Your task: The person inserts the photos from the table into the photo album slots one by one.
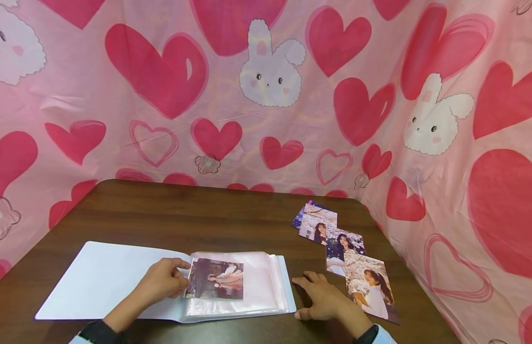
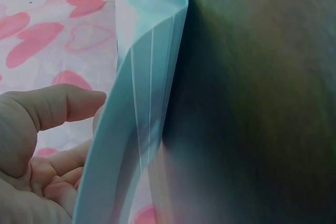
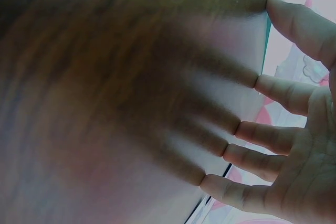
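Note:
In the head view a photo album (image 1: 112,278) lies unfolded on the table, its pale cover flat to the left and clear sleeves (image 1: 259,282) to the right. A photo card (image 1: 218,279) showing a figure in a long light robe lies at the left part of the top sleeve. With curled fingers my left hand (image 1: 164,277) holds this card at its left edge by the spine. The album cover (image 2: 113,129) hides the fingertips' contact in the left wrist view. My right hand (image 1: 319,296) rests on the table, fingers spread, just right of the album.
Several photo cards (image 1: 371,286) lie overlapping at the right, beyond my right hand. The brown wooden table (image 1: 197,210) meets a pink curtain (image 1: 231,95) with hearts and rabbits at the back and sides.

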`<action>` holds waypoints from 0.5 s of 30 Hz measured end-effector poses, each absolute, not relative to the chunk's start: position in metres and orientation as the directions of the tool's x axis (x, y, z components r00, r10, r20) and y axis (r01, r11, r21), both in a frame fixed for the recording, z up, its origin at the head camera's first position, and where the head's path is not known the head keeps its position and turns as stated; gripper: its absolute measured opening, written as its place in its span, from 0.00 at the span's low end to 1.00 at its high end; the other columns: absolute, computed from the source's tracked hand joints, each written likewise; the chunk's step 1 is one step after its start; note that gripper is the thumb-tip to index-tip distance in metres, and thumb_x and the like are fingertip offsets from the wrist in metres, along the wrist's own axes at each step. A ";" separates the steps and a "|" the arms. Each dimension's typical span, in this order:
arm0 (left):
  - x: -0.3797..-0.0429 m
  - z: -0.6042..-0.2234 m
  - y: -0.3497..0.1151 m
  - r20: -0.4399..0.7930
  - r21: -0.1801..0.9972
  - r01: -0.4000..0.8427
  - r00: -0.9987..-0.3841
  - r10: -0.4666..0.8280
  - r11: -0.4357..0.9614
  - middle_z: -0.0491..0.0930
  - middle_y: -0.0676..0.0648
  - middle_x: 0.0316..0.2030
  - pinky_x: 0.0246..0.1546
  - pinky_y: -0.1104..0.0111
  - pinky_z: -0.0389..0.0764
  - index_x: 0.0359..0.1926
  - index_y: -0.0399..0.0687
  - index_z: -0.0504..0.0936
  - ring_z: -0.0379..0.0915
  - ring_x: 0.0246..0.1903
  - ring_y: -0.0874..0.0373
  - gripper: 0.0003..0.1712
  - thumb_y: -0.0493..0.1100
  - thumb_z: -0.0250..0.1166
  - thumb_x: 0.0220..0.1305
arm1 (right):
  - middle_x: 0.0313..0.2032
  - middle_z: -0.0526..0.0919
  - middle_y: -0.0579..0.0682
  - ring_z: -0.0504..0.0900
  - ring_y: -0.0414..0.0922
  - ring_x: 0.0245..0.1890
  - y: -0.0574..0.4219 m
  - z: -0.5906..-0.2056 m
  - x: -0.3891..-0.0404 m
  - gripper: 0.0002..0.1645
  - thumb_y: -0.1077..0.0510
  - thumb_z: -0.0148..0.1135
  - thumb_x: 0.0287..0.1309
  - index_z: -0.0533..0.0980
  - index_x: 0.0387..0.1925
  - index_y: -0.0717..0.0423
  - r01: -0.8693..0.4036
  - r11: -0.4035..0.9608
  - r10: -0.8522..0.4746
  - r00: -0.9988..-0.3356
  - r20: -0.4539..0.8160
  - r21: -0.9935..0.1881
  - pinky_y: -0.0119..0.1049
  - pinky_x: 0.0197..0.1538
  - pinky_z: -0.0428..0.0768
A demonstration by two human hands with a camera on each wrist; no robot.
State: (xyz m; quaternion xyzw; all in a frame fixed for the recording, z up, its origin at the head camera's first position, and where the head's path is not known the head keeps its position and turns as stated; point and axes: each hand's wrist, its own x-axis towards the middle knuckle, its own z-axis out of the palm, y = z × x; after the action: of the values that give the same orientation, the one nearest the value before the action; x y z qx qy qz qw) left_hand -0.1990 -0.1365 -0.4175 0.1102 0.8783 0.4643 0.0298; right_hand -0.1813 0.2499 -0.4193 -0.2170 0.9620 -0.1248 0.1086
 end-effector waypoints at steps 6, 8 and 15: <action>-0.199 -0.416 -0.130 0.046 0.817 0.170 -0.972 0.231 0.551 0.74 0.51 0.14 0.14 0.67 0.72 0.40 0.30 0.79 0.69 0.11 0.58 0.18 0.30 0.63 0.43 | 0.59 0.64 0.66 0.64 0.63 0.56 0.250 -0.420 -0.182 0.45 0.39 0.70 0.42 0.68 0.60 0.54 -0.396 0.875 -0.447 -0.882 -0.150 -0.278 0.58 0.43 0.72; -0.199 -0.416 -0.129 0.051 0.819 0.176 -0.970 0.236 0.546 0.74 0.51 0.14 0.13 0.67 0.72 0.40 0.30 0.80 0.68 0.11 0.58 0.18 0.30 0.62 0.43 | 0.58 0.64 0.66 0.64 0.63 0.56 0.250 -0.421 -0.182 0.45 0.39 0.70 0.41 0.68 0.60 0.54 -0.397 0.875 -0.447 -0.882 -0.147 -0.278 0.58 0.43 0.72; -0.200 -0.417 -0.126 0.094 0.820 0.248 -0.947 0.307 0.516 0.75 0.52 0.16 0.13 0.69 0.70 0.41 0.29 0.79 0.68 0.12 0.60 0.20 0.30 0.61 0.42 | 0.58 0.64 0.65 0.65 0.63 0.55 0.250 -0.421 -0.181 0.45 0.39 0.71 0.41 0.68 0.60 0.55 -0.397 0.878 -0.443 -0.886 -0.138 -0.268 0.57 0.42 0.73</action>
State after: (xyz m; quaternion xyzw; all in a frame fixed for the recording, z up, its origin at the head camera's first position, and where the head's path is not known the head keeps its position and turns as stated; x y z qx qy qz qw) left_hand -0.2003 -0.1255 -0.4165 0.1597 0.8700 0.4654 0.0317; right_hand -0.1810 0.2497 -0.4206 -0.2176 0.9640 -0.1171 0.0979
